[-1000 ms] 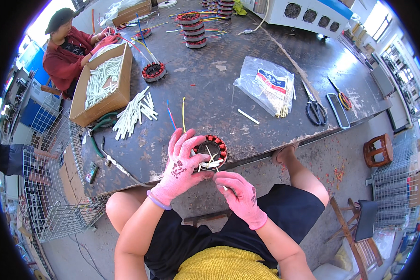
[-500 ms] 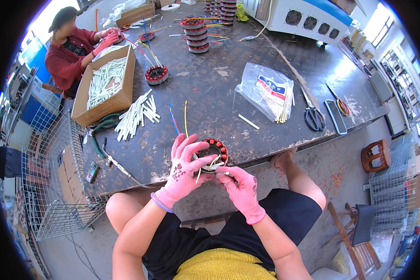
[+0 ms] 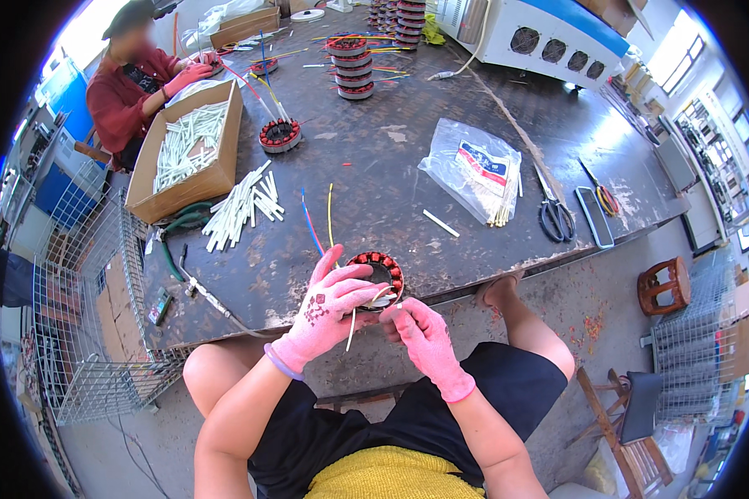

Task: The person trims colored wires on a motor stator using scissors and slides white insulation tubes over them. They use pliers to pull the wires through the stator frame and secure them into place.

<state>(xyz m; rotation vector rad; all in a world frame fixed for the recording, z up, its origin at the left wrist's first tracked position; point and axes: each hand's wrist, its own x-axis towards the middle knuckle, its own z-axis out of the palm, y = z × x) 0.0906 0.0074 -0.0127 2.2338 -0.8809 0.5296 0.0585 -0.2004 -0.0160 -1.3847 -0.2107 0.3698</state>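
Note:
My gloved left hand [image 3: 320,312] is closed around a ring-shaped motor stator [image 3: 396,274] with red copper coils, at the table's near edge. Its fingers lie across the ring and hide the left part. Blue, red and yellow lead wires [image 3: 331,214] rise beyond this hand. White sleeving [image 3: 380,301] sits at the stator's near side, and a thin pale strip [image 3: 350,331] hangs below. Just right of the ring, my gloved right hand [image 3: 427,337] is pinched shut; a tiny white tip shows at its fingertips, the rest hidden.
White tubes [image 3: 245,204] lie piled beside a cardboard box [image 3: 187,198] of more tubes. Another stator [image 3: 280,138] and a stator stack [image 3: 354,79] stand farther back. Rightward are a plastic bag [image 3: 458,170], scissors [image 3: 556,220], a phone [image 3: 592,214] and red-handled cutters [image 3: 607,200]. A co-worker [image 3: 125,96] sits far left.
The pale strip below my left hand hangs a little longer and straighter. Both hands stay at the stator, with the right fingers still pinched; the whole view has shifted slightly.

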